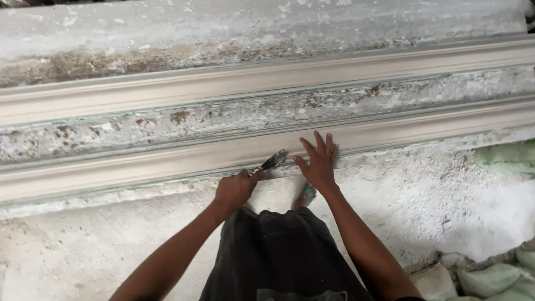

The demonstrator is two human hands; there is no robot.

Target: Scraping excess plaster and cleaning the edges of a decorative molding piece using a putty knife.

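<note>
While I crouch in dark shorts (284, 256) on the plaster-dusted floor (83, 251), my left hand (235, 188) closes around the handle of a small brush (271, 162), its bristles touching the near pale moulding (139, 164). My right hand (319, 163) lies flat, fingers (319, 142) spread open, on that same moulding just beside the brush. Beyond runs a second, parallel moulding (223, 81). Green sacks (507, 158) lie at right.

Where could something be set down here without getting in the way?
Free: the floor left of the left hand, and the patch between the right hand and the green sacks. Crowded: where both hands and the brush meet the moulding.
</note>
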